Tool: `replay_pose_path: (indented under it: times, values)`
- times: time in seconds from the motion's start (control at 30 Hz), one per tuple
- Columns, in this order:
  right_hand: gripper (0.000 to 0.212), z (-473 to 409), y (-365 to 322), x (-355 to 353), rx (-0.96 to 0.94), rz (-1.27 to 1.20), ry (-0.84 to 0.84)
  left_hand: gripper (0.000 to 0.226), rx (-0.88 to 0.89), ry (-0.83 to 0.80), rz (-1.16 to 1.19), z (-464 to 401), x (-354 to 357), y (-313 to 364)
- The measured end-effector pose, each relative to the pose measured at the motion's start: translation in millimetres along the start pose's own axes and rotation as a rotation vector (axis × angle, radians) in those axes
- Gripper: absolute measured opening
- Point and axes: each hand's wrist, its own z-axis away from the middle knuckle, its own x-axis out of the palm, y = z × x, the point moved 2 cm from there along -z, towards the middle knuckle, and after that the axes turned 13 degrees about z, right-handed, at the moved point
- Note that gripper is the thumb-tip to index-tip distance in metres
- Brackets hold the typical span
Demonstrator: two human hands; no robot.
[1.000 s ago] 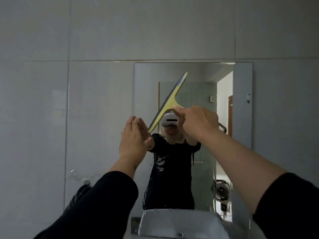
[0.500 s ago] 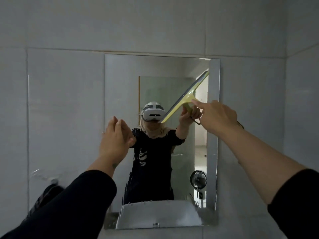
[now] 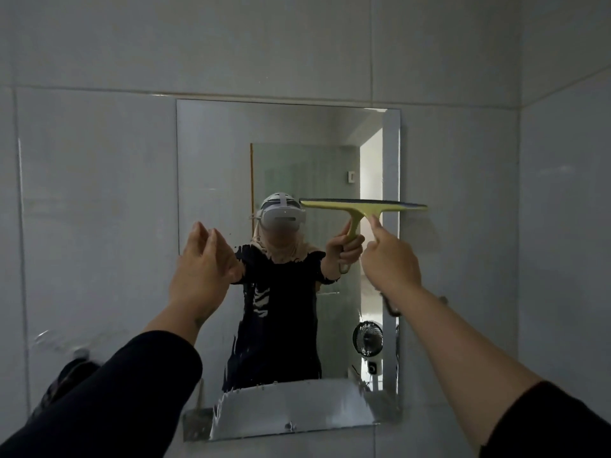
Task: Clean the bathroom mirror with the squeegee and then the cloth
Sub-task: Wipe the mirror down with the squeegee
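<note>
A frameless rectangular mirror hangs on the grey tiled wall. My right hand grips the handle of a yellow squeegee. Its blade lies level against the glass at mid height on the mirror's right side, its right end past the mirror's edge. My left hand is raised in front of the mirror's left edge, fingers loosely apart and holding nothing. Streaks and drops of water show on the lower glass. No cloth is in view.
The mirror reflects a person in a black top with a white headset, a small fan and a doorway. A dark object rests low against the left wall. A side wall meets the tiled wall on the right.
The squeegee has gone from the mirror's middle to its right side, and its blade has turned from a steep slant to level. My left hand stayed near the left edge.
</note>
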Motion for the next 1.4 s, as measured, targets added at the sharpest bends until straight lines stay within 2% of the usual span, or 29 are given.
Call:
replay_pose_path:
  times: [0.13, 0.3, 0.43, 0.53, 0.63, 0.8, 1.0, 1.13, 1.4]
  values:
    - [0.057, 19, -18, 31, 0.059, -0.211, 0.042, 0.085, 0.004, 0.000, 0.000, 0, 0, -1]
    - [0.057, 34, -47, 66, 0.053, -0.305, 0.060, 0.074, 0.014, 0.020, 0.028, 2, -7, -1]
    - [0.058, 49, -75, 88, -0.007, -0.386, 0.075, 0.062, 0.057, 0.114, 0.112, 2, -21, -1]
    - [0.059, 58, -93, 99, -0.087, -0.314, 0.067, 0.057, 0.079, 0.202, 0.126, -1, -34, -1]
    - [0.060, 70, -111, 105, -0.244, -0.138, 0.000, 0.054, 0.072, 0.232, 0.107, -4, -43, -5]
    - [0.065, 84, -123, 111, -0.441, 0.100, -0.136, 0.054, 0.039, 0.197, 0.074, -2, -46, -14]
    - [0.068, 58, -100, 78, -0.623, 0.421, -0.061, 0.060, 0.023, 0.112, 0.079, 4, -35, -19]
    - [0.063, 44, -72, 58, -0.633, 0.533, 0.016, 0.070, -0.003, 0.074, 0.021, 6, -23, -17]
    - [0.056, 27, -15, 41, -0.520, 0.491, 0.085, 0.092, -0.030, 0.075, -0.051, 10, -5, -19]
